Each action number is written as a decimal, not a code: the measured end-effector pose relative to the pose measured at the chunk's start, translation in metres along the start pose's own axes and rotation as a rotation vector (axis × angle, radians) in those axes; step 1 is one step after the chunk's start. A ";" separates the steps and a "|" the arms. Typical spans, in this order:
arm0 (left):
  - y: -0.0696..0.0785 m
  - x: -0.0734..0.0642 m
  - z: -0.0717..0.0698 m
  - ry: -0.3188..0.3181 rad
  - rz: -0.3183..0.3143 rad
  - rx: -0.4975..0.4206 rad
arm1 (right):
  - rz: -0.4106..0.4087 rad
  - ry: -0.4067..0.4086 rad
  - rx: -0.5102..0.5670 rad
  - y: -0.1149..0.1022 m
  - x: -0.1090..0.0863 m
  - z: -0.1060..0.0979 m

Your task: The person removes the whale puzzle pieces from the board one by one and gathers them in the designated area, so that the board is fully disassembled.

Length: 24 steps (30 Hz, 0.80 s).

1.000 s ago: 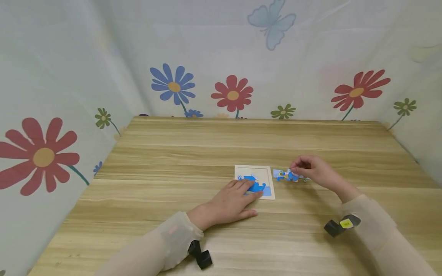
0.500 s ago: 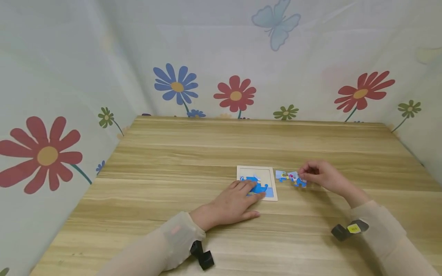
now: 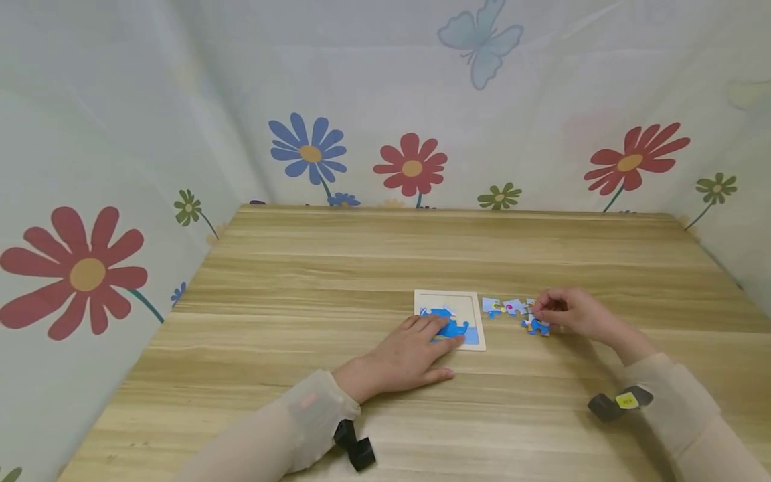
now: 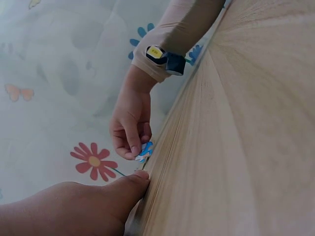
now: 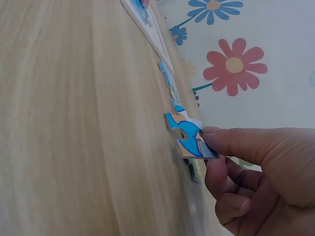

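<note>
A square wooden puzzle tray [image 3: 481, 323] lies on the table, with blue puzzle pieces [image 3: 444, 314] fitted in its lower part and bare wood showing above. My left hand [image 3: 397, 355] rests flat across the tray's lower left, fingers extended over those pieces and covering some of them. To the right of the tray, my right hand [image 3: 581, 316] pinches a blue and white puzzle piece [image 5: 189, 137] between thumb and fingers. That piece is tilted just over the table in the right wrist view. Loose pieces [image 3: 490, 306] lie between the tray and my right hand, one partly hidden behind the held piece.
The wooden table [image 3: 337, 261] extends on all sides of the tray. A white curtain [image 3: 542, 87] printed with flowers and a butterfly hangs along the back and sides. A black wrist camera [image 3: 355, 445] sits on each sleeve.
My right hand has moved right and slightly toward me with the pinched piece, drawing it away from the loose pieces, which now show more. My left hand stays on the tray.
</note>
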<state>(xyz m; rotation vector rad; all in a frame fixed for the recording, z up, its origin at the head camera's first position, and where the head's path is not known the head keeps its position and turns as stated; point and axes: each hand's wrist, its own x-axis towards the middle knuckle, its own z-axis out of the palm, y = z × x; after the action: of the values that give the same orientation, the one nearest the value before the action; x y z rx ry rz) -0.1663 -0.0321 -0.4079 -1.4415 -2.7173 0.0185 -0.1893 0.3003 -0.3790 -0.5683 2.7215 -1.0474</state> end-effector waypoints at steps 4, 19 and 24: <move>0.000 -0.001 0.001 0.012 0.008 0.003 | 0.005 0.010 -0.011 0.001 -0.001 0.000; 0.000 -0.002 0.002 0.011 0.019 0.031 | 0.016 0.004 -0.036 0.005 -0.001 0.004; -0.002 -0.003 0.002 -0.003 0.017 0.040 | 0.012 0.011 -0.030 0.006 -0.001 0.004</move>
<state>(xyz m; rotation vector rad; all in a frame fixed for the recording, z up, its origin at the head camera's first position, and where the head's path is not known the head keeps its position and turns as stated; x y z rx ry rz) -0.1664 -0.0352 -0.4098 -1.4559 -2.6909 0.0751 -0.1885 0.3022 -0.3862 -0.5518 2.7510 -1.0108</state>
